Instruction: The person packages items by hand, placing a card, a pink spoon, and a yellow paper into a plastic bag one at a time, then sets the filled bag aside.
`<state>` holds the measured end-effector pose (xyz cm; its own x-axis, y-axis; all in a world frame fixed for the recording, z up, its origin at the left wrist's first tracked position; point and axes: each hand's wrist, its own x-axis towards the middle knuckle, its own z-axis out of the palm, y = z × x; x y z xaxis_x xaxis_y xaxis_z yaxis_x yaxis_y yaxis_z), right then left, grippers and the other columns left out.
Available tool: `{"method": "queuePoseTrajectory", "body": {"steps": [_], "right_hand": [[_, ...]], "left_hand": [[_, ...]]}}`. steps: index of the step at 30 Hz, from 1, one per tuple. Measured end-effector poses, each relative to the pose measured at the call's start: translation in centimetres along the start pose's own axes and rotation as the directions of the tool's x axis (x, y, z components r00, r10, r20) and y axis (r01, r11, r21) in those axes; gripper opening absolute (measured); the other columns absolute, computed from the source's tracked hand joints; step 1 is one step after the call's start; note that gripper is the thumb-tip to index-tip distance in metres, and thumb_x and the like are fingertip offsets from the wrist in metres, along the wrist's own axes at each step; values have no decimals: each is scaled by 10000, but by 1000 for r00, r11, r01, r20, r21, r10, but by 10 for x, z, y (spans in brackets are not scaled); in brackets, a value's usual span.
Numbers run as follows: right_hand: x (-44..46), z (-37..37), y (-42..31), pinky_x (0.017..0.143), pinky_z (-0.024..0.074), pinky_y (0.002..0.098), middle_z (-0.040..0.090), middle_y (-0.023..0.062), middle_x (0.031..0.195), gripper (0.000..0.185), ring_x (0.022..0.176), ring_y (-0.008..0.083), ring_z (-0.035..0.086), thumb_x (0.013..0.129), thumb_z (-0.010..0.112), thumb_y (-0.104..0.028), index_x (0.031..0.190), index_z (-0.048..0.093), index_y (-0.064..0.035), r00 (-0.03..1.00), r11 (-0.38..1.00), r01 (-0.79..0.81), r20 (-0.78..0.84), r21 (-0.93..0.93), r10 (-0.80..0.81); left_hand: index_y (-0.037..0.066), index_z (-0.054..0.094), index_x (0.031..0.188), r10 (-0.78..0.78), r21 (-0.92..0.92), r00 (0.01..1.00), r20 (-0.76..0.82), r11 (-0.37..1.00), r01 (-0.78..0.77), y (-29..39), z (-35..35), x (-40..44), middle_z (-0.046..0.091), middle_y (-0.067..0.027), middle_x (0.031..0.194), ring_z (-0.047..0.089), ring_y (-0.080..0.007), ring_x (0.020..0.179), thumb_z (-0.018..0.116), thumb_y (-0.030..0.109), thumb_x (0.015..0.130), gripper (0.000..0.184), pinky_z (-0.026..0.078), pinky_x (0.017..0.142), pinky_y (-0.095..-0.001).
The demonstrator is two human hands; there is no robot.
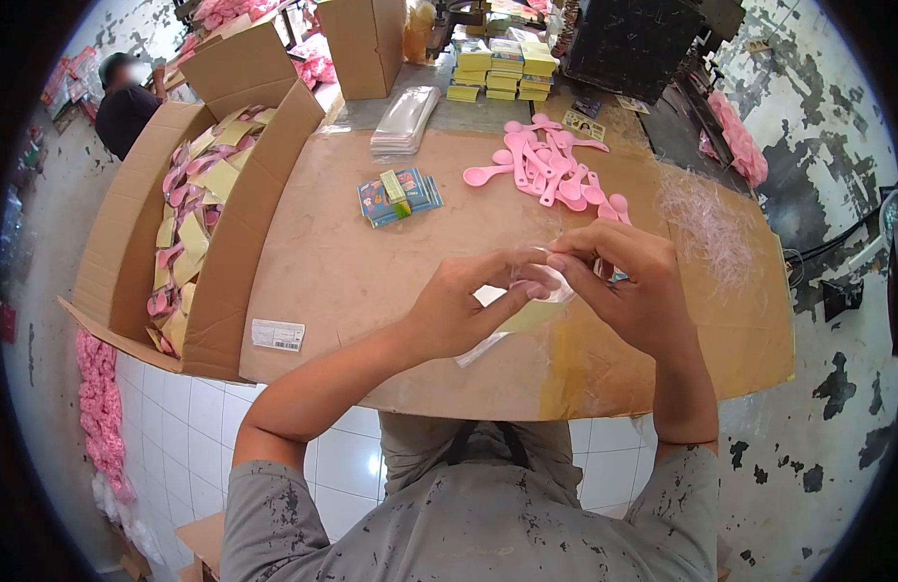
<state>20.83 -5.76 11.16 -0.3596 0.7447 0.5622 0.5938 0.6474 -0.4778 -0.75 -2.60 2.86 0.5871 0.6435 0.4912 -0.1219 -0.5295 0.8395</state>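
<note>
Over the front middle of the cardboard-covered table, my left hand [468, 303] and my right hand [628, 286] meet at a clear plastic bag [483, 349]. Fingers and thumbs of both hands are closed in a pinch at its upper part. A pale yellow card [538, 313] shows in or behind the bag; I cannot tell which. A bit of blue shows by my right fingers, too small to name. Beyond my hands lie a pile of pink plastic spoons [546, 167] and a small stack of blue printed cards [398, 199] with a green-yellow band.
An open carton [216, 281] of packed pink spoons and yellow cards stands at left. Behind are flat clear bags [405, 121] and stacks of yellow cards [502, 70]. Thin clear plastic strips [706, 218] lie at right, a white label [277, 335] at left. A person [129, 118] is at far left.
</note>
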Motion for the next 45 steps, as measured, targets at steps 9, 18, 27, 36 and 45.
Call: {"method": "queuePoseTrajectory", "body": {"steps": [9,18,27,36,45], "right_hand": [[-2,13,15,689,500,315,701,52,870,195,739,188,668,873,778,-78,1057,716,-57,990,1000,-1,-143,-19,-2],[6,20,17,866,467,387,664,53,1053,213,1023,244,637,788,786,-96,984,709,-64,932,850,298,-60,-434,-357],[5,29,24,898,462,392,625,73,1006,141,1021,247,615,794,707,-92,919,658,-51,960,778,235,16,-582,-278],[-73,-122,127,703,511,261,641,55,897,97,802,103,628,980,576,-55,1048,627,-8,909,576,-400,227,713,350],[-143,-151,233,1026,497,417,690,132,1259,416,1222,271,641,959,607,-48,1375,590,-35,821,456,-566,-519,-687,237]], "left_hand": [[-12,534,1410,-169,-312,985,-16,937,156,-2,0,1,730,-169,1188,728,-227,1105,514,58,1083,335,597,929,-328],[-4,476,1482,-177,-196,984,-35,966,167,1,0,-2,787,-126,994,711,-90,889,538,39,1064,425,549,781,-248],[-32,488,1472,-199,256,979,33,949,184,8,0,0,778,-139,864,710,-103,768,596,32,1012,477,562,756,-275],[10,415,1528,-372,-269,924,91,884,382,-4,-7,4,760,-153,1155,699,-123,1017,517,107,1096,455,552,896,-281],[4,389,1532,-320,-325,944,84,886,330,-14,-7,5,737,-187,1209,708,-190,1117,506,149,1106,464,571,923,-313]]}}
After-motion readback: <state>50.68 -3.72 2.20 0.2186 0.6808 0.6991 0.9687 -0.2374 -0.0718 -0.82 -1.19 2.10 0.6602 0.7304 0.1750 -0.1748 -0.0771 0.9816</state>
